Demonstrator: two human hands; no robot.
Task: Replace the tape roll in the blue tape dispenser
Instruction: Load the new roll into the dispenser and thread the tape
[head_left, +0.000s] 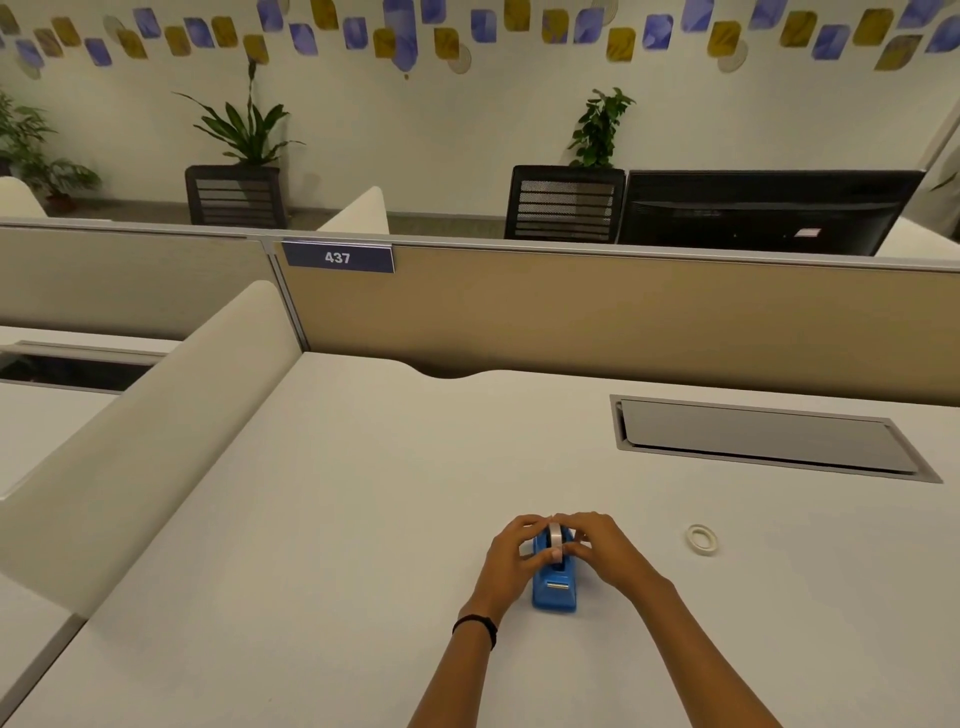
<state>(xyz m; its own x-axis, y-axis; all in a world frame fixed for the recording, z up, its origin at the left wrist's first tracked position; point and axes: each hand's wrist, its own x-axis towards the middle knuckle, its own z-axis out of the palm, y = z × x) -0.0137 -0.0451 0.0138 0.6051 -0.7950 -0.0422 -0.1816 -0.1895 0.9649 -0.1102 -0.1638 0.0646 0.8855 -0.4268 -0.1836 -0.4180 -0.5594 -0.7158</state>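
Observation:
The blue tape dispenser (555, 590) stands on the white desk (363, 519), its cutter end facing me. A clear tape roll (556, 536) sits upright in its cradle. My left hand (511, 556) wraps the dispenser's left side, thumb across the roll's front. My right hand (597, 545) closes over the roll from the right, fingertips touching its top. A second, thin tape roll (702, 539) lies flat on the desk to the right, apart from both hands.
A grey cable hatch (763, 439) is set into the desk at the back right. A beige partition (623, 322) runs along the far edge, and a curved white divider (156, 436) borders the desk's left side.

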